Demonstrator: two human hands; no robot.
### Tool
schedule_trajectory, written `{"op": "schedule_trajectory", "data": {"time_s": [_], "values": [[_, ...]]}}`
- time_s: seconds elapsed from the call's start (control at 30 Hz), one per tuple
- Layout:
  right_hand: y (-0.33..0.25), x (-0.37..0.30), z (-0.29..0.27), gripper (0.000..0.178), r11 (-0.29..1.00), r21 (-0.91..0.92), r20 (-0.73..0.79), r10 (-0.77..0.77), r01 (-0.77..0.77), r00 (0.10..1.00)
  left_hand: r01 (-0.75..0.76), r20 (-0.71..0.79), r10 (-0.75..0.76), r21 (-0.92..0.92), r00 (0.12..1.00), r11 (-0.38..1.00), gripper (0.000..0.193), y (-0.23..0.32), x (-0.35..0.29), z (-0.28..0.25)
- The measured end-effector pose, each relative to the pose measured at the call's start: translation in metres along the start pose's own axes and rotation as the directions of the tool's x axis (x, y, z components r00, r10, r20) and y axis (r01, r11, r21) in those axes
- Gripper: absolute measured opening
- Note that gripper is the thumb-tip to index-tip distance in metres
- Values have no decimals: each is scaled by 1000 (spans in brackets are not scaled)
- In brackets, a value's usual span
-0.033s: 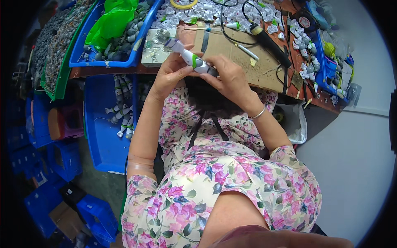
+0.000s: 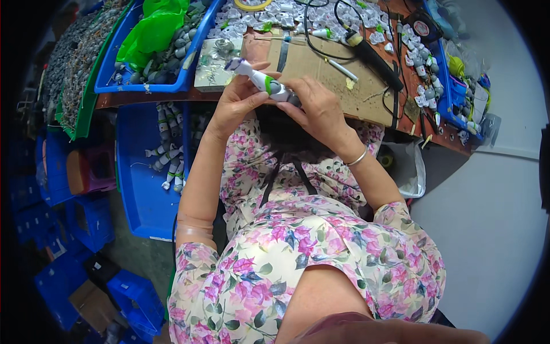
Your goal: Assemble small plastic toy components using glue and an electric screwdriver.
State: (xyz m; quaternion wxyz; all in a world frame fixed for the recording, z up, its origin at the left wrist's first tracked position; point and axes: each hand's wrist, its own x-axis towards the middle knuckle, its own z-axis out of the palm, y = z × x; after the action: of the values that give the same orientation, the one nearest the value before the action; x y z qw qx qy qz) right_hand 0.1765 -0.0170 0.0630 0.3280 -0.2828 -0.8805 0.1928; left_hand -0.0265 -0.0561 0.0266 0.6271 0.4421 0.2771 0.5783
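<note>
Green-banded white plastic piece (image 2: 260, 80), held up at the near edge of the bench (image 2: 137, 101).
My left hand (image 2: 239, 103) curls partly closed around its middle; my right hand (image 2: 321, 109) pinches its grey end between thumb and fingers. Beyond lie a cardboard sheet (image 2: 312, 62), a black-handled corded tool (image 2: 377, 62) and scattered white parts (image 2: 275, 16).

white part (image 2: 258, 78) in both hands (image 2: 236, 106)
</note>
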Motion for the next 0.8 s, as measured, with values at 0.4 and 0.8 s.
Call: {"op": "schedule_trajectory", "data": {"time_s": [0.4, 0.8], "values": [[-9, -32, 33, 39, 933, 283, 113, 195, -220, 974, 90, -107, -81, 76, 991, 993, 50, -20, -39, -15], [-30, -44, 107, 32, 715, 564, 399, 203, -414, 894, 80, -477, -50, 43, 877, 996, 35, -8, -141, -72]]}}
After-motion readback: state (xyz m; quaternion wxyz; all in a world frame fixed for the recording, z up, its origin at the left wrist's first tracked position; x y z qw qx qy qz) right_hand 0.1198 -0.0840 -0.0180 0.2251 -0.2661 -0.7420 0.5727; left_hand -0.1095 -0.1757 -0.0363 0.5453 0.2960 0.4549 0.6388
